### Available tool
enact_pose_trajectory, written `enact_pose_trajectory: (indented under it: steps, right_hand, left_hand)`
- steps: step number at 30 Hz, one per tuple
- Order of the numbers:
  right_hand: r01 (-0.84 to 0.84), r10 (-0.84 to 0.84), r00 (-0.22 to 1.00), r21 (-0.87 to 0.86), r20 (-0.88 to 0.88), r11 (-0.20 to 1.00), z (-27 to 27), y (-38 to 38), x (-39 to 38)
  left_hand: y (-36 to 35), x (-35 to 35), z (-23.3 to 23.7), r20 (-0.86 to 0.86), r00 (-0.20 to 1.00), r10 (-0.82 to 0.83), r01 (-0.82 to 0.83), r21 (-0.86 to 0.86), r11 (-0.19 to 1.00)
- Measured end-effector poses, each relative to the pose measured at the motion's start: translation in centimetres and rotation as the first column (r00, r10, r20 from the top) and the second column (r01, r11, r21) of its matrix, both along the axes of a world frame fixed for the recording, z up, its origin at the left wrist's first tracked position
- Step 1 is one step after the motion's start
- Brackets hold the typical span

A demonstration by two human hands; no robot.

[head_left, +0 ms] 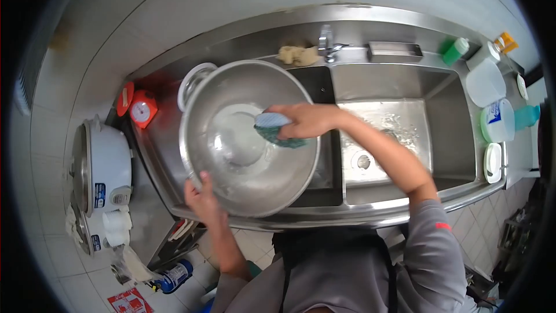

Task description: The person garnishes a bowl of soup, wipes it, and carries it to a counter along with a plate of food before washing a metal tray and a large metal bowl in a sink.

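Note:
A large round metal basin point(231, 191) rests tilted over the left side of the steel sink. My left hand point(205, 202) grips its rim at the lower left, thumb on the inside and fingers round the outer wall. Over the basin's right inner side, my right hand point(304, 120) is closed on a scrubbing sponge point(278, 133), green and rough below with a pale blue patch on top. Wet, shiny marks show on the basin's bottom. Behind the basin, a smaller metal bowl point(190, 84) is partly hidden.
The right sink bowl point(379, 188) has a wet floor and a drain. At the back stand a faucet point(327, 43), a crumpled cloth point(298, 55) and a metal tray point(395, 52). Bottles and plastic tubs point(485, 84) line the right edge. A red scale point(143, 109) and rice cooker point(110, 165) are left.

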State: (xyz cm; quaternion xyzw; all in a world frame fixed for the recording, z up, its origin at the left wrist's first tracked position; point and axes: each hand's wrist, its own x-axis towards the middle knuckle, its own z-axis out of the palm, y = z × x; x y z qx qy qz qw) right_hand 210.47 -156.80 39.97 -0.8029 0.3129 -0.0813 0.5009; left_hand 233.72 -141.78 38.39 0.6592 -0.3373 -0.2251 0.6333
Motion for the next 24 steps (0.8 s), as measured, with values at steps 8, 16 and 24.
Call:
enact_pose_trajectory:
  steps: [8,16,24]
  right_hand:
    - [0.586,-0.605,0.778,-0.151,-0.171,0.796,-27.4,0.8,13.6]
    - [0.676,-0.534,0.649,0.09,-0.543,0.731,-43.5,6.8,9.9]
    - [0.371,-0.508,0.808,-0.412,-0.298,0.832,-45.1,2.9,19.6]
  left_hand:
    - [-7.6,5.9,-15.1,-0.064,0.979,-0.193,0.199,0.107,0.974]
    - [-15.1,4.4,-28.5,-0.177,0.9,-0.398,0.435,0.321,0.841]
    - [-15.1,7.8,-36.9,-0.147,0.911,-0.385,0.41,0.429,0.805]
